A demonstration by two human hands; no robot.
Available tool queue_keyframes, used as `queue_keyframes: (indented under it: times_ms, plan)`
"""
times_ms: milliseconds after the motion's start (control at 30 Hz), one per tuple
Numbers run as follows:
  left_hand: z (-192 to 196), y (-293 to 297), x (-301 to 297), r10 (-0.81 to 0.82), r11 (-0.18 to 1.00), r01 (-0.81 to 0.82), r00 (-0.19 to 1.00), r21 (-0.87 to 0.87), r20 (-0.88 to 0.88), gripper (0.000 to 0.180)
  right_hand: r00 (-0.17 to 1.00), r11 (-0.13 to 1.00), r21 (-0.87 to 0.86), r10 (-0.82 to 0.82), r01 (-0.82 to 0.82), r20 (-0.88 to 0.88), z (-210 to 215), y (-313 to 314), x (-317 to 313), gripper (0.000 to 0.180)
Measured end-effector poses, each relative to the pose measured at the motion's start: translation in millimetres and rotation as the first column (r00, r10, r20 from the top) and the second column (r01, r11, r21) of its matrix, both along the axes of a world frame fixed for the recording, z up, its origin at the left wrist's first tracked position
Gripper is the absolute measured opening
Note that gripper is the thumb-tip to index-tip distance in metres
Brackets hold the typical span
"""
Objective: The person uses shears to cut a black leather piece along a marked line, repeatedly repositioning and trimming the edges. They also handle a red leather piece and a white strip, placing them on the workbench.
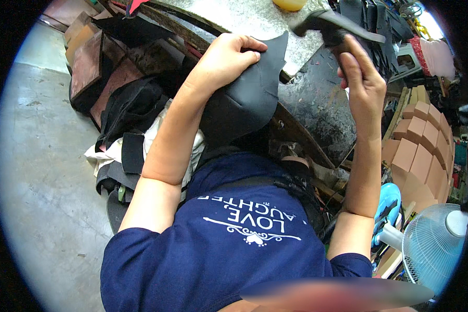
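My left hand (224, 61) pinches the upper edge of a black, leather-like sheet (252, 96) between thumb and fingers. The sheet hangs down toward my lap, with one pointed corner sticking up to the right. In my right hand (366, 80) is a hammer (343, 23), gripped by its handle and raised above the bench. Its dark, curved head is slightly smeared by motion and stands apart from the sheet. Beneath it lies a dark, worn work surface (317, 96).
A pale, speckled slab (255, 21) lies on the bench, with a yellowish container (291, 4) at its far edge. Dark cloth and scraps (132, 109) are heaped at left. Stacked brown boxes (421, 135) and a blue fan (434, 242) stand at right.
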State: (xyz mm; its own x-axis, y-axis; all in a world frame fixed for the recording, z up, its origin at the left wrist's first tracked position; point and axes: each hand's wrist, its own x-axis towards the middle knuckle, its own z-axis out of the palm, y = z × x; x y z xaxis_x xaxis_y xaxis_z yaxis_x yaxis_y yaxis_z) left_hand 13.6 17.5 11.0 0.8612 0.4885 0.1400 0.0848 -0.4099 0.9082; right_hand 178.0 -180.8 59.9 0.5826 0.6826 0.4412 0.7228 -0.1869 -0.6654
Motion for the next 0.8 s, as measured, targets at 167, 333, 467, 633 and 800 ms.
queue_keyframes:
  times_ms: [167, 333, 467, 633, 800]
  plan:
    - [-2.2, 1.7, 6.1, -0.005, 1.000, 0.005, 1.000, -0.016, -0.016, 0.030, 0.988, 0.894, -0.432, -0.066, 0.121, 0.139, -5.2, 0.1, -7.1, 0.034]
    - [-8.0, 4.3, 9.1, -0.002, 0.999, 0.003, 1.000, -0.040, 0.009, 0.028, 0.999, 0.999, 0.051, -0.005, 0.003, 0.036, 3.3, -7.5, -7.3, 0.036]
    - [-12.4, 0.6, 8.5, -0.005, 0.987, 0.019, 0.996, -0.161, 0.086, 0.039, 0.987, 0.931, -0.358, -0.020, 0.075, 0.156, -11.7, -1.3, -9.2, 0.036]
    - [-15.9, -14.4, -28.9, 0.068, 0.812, 0.030, 0.987, -0.583, 0.145, 0.062, 0.969, 0.944, -0.303, -0.053, 0.127, 0.241, -25.8, -5.3, -1.7, 0.035]
    - [-16.1, -31.6, -61.9, -0.129, 0.760, 0.140, 0.990, -0.634, 0.064, 0.084, 0.995, 0.943, -0.318, -0.072, 0.092, 0.074, -24.6, -4.4, 4.1, 0.035]
